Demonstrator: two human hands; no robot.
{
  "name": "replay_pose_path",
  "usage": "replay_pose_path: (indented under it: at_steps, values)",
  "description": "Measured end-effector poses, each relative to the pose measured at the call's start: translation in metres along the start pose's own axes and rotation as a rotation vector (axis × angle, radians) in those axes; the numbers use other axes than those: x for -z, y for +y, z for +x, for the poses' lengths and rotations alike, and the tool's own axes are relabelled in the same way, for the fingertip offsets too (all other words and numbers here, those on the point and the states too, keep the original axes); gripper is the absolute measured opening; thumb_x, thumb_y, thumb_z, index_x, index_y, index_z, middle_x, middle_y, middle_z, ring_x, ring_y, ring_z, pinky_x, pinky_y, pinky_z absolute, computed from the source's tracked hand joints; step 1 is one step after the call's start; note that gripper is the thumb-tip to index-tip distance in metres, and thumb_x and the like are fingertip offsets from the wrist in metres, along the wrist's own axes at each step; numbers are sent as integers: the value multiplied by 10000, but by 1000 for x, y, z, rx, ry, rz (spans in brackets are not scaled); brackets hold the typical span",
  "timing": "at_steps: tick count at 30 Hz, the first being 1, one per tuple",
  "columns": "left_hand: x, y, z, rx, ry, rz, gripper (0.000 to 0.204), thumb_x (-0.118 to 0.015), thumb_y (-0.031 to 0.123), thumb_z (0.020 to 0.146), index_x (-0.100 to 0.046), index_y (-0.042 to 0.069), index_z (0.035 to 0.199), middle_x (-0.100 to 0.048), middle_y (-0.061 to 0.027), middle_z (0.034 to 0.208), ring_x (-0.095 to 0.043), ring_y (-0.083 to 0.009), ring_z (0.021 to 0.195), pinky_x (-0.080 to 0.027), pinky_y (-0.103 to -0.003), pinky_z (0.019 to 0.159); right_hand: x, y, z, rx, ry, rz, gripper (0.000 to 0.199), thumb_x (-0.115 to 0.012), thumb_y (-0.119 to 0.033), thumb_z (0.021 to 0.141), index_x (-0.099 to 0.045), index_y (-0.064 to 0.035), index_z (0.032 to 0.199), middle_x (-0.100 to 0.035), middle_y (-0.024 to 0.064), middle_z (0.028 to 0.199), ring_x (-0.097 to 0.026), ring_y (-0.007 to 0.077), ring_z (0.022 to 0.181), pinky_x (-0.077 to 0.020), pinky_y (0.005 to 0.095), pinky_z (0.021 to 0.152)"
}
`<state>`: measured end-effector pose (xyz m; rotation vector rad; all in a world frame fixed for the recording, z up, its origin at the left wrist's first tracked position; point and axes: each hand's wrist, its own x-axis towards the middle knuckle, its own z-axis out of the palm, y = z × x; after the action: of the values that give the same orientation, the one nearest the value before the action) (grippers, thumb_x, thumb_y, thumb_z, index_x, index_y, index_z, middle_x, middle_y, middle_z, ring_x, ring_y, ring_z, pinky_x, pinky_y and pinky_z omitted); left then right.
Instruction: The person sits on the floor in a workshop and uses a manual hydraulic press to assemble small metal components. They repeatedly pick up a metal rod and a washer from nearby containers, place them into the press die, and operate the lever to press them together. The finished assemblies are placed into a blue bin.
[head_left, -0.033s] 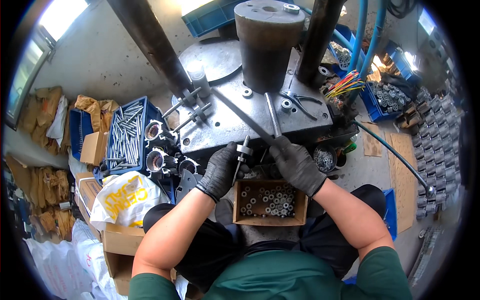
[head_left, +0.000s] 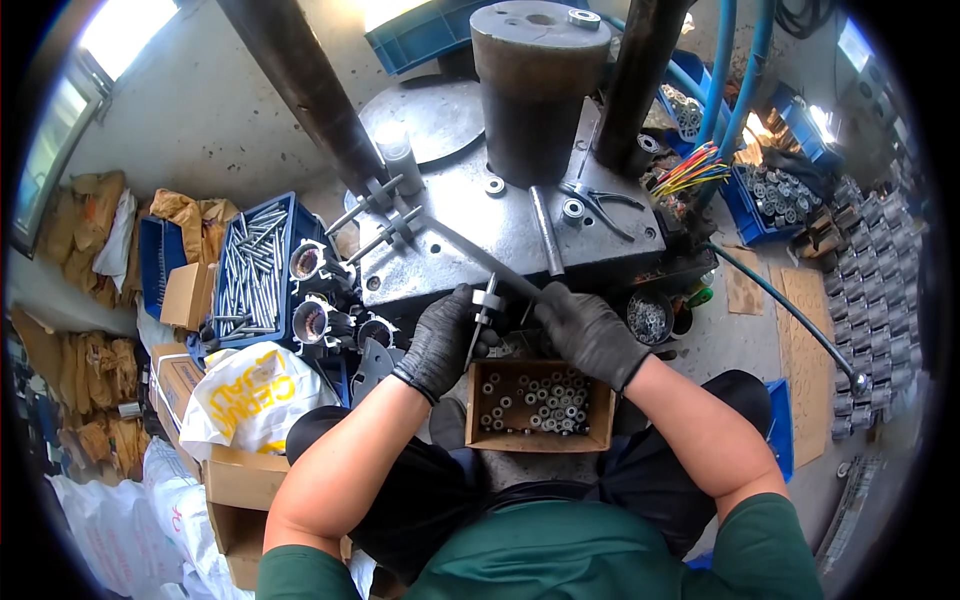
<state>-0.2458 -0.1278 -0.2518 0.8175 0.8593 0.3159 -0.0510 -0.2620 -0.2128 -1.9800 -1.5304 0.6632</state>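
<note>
My left hand (head_left: 440, 340) is closed round a thin bolt (head_left: 478, 335) standing roughly upright just above the cardboard box (head_left: 540, 405), my right hand (head_left: 590, 335) apparently curled close beside it.

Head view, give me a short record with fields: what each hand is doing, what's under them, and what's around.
left hand: gloved left hand grips a thin metal rod with a small fitting on it
right hand: gloved right hand closed on the end of a long lever
below hands: cardboard box of small metal rings, on the lap
ahead: steel press table with a dark cylinder and pliers
left side: blue crate of long rods, white bag
</note>
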Motion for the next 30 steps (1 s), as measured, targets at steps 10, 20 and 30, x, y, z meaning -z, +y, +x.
replay_pose_path:
  at_steps: [10, 20, 30]
  values:
    - [4, -6, 0, 6, 24, -36, 512, -413, 473, 1155, -663, 28, 1189, -743, -117, 909, -680, -183, 626, -545, -280, 526, -2, 0, -4, -13, 40, 14, 225, -579, -247, 1078, -605, -33, 1139, -701, 267, 833, -700, 490, 855, -552, 584, 744]
    - [2, -5, -1, -31, -75, -100, 435, -554, 429, 1108, -700, 28, 1194, -728, -69, 890, -677, -155, 628, -522, -258, 510, -3, 5, -4, 54, 166, 108, 164, -619, -193, 1069, -607, -43, 1133, -675, 242, 798, -682, 470, 782, -536, 506, 670]
    - [3, -5, 4, 1, 31, -48, 466, -463, 448, 1139, -684, 38, 1167, -720, -72, 864, -638, -148, 559, -508, -262, 477, 3, -3, -5, -6, 125, 113, 231, -590, -254, 1079, -619, -35, 1145, -704, 269, 853, -707, 481, 888, -554, 571, 749]
